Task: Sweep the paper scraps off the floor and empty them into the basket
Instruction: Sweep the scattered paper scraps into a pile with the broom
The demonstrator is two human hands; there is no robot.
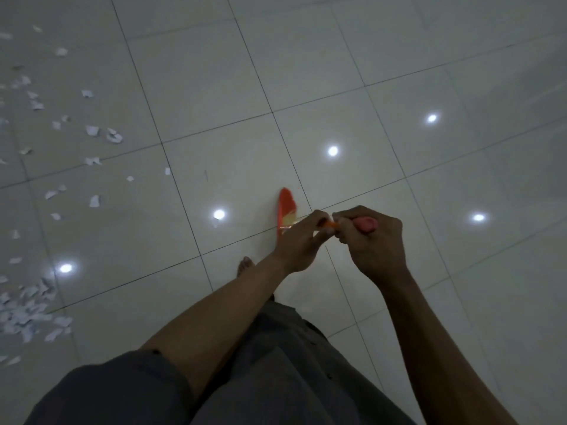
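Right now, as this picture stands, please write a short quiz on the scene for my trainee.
1. True or false: the paper scraps lie to the person's right.
2. How many hands grip the orange tool? A one; B two; C none.
3. Fill in: the floor is covered with ___.
Key: 1 false, they lie left; 2 B, left hand and right hand; 3 tiles.

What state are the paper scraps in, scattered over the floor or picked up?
Scattered: the paper scraps lie loose across the floor at the left, thicker toward the lower left edge, apart from the orange tool.
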